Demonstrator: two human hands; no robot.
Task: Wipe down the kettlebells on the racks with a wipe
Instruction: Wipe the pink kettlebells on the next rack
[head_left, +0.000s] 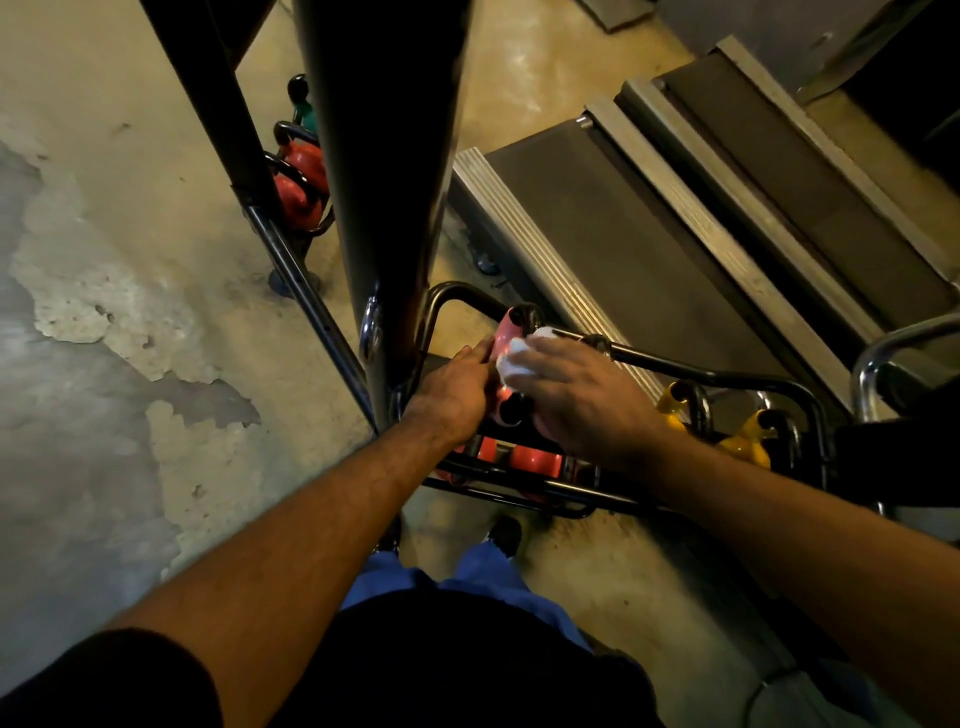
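A pink kettlebell (503, 339) with a black handle sits on the upper tier of a black tube rack (717, 375). My left hand (457, 387) rests against its left side with fingers straight. My right hand (582, 395) presses a crumpled white wipe (519, 358) onto the top of the bell, fingers laid over it. Below my hands, red kettlebells (530, 460) sit on the lower tier. Two yellow kettlebells (740, 441) stand to the right on the same rack.
A thick black upright post (384, 171) rises just left of my hands. Behind it, red kettlebells (298, 192) and a green one (306, 117) sit on another rack. Treadmill decks (649, 234) lie to the right. My shoe (505, 532) stands on worn concrete floor (104, 312).
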